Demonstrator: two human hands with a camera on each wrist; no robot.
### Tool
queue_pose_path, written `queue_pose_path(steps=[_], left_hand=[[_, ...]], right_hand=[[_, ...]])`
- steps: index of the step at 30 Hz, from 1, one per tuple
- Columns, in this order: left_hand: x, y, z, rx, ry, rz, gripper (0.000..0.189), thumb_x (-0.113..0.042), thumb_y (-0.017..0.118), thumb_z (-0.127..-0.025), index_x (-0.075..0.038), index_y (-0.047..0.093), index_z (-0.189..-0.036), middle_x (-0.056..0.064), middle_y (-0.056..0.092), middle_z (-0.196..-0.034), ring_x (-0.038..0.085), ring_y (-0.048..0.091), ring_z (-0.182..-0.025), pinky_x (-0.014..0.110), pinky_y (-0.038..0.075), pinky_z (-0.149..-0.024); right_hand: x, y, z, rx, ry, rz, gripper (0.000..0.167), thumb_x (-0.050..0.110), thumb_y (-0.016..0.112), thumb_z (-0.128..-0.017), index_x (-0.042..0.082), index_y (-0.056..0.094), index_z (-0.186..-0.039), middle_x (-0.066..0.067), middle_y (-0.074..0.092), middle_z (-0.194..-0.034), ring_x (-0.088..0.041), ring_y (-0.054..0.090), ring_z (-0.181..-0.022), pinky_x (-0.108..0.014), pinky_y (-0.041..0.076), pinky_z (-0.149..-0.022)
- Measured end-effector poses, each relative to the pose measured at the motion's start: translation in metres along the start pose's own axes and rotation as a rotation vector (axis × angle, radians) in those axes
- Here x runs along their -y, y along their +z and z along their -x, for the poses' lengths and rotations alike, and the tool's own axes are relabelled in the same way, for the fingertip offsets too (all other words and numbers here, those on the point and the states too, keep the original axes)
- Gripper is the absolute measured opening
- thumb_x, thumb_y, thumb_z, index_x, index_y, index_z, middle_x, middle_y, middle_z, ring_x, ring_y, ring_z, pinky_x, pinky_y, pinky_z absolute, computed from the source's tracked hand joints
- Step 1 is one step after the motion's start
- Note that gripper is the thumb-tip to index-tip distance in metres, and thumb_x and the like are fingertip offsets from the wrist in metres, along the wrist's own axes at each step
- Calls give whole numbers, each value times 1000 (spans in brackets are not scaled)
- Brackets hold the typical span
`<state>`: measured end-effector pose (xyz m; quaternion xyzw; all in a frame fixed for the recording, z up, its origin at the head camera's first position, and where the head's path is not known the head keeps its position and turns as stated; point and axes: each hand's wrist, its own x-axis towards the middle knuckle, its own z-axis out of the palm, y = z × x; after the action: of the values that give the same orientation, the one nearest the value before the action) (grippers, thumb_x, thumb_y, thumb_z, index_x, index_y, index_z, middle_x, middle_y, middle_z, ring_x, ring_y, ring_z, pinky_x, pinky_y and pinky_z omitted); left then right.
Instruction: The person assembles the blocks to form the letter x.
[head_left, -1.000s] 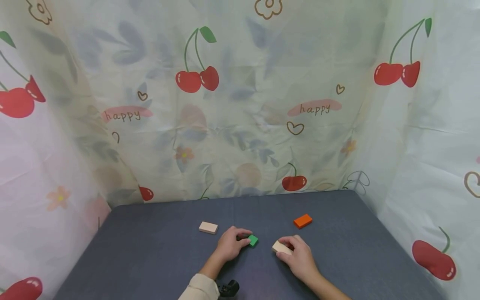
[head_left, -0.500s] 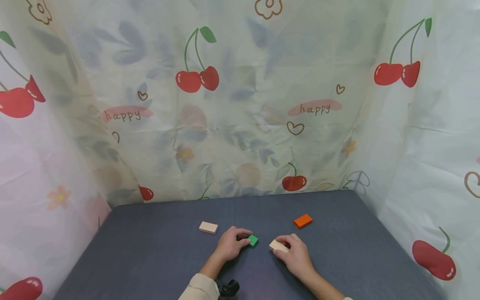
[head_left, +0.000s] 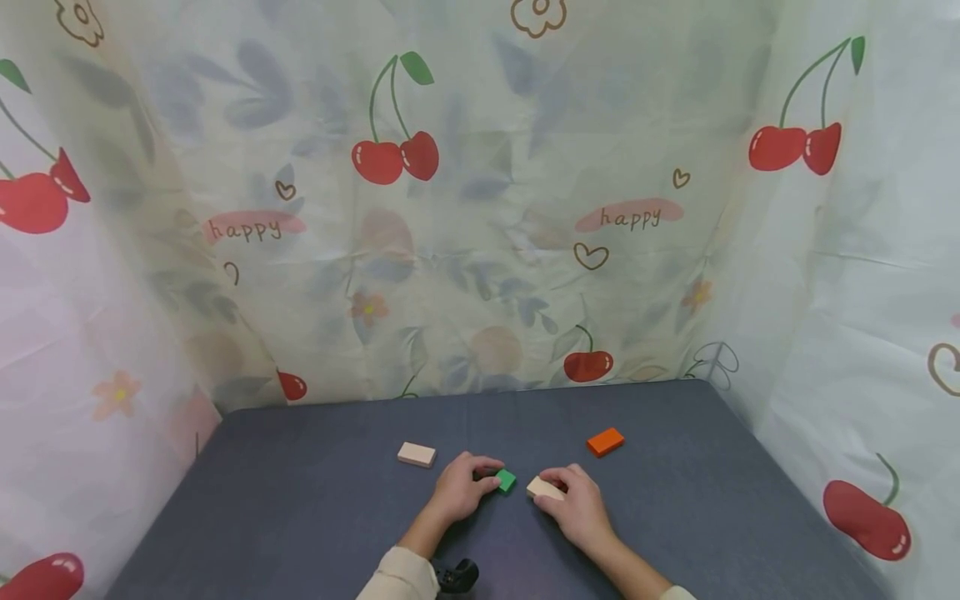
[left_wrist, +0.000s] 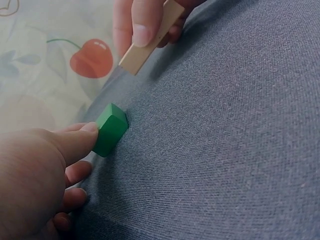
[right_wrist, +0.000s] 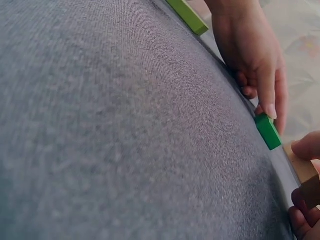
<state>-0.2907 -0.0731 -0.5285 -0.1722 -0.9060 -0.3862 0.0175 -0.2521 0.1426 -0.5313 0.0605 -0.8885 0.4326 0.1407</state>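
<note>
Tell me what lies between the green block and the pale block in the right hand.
In the head view, only bare grey cloth shows between the green block and the pale block.

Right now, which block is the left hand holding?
The green block, pinched by the left hand. The right hand holds the wooden block; the orange block and the far-left block lie untouched.

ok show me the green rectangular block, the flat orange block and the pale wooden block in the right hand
Green rectangular block (left_wrist: 111, 133): left wrist view, facing side.
Flat orange block (head_left: 605, 441): head view, top face.
Pale wooden block (head_left: 543, 488): head view, uncovered top.
</note>
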Motion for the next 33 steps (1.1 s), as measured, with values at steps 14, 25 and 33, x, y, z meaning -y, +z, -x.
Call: queue_pose_path(steps=[14, 25, 33], left_hand=[[-2, -1, 0, 5, -1, -5, 23, -21, 70, -91, -18, 74, -113, -4, 53, -88, 14, 50, -76, 35, 41, -69], [1, 1, -1, 2, -1, -3, 23, -21, 70, -91, -18, 74, -113, -1, 55, -90, 15, 52, -78, 36, 42, -70], [-2, -1, 1, 10, -8, 8, 23, -22, 69, -91, -18, 73, -114, -2, 54, -90, 15, 52, -77, 37, 42, -69]], right_hand=[[2, 8, -2, 28, -49, 40, 27, 12, 85, -69, 11, 74, -94, 5, 52, -79, -10, 49, -72, -26, 39, -65], [4, 12, -3, 50, -58, 89, 27, 14, 84, -69, 13, 74, -95, 5, 53, -81, -9, 47, -69, -26, 38, -62], [9, 16, -3, 68, -36, 118, 27, 18, 83, -71, 14, 74, -96, 6, 53, -82, -9, 46, -67, -27, 37, -62]])
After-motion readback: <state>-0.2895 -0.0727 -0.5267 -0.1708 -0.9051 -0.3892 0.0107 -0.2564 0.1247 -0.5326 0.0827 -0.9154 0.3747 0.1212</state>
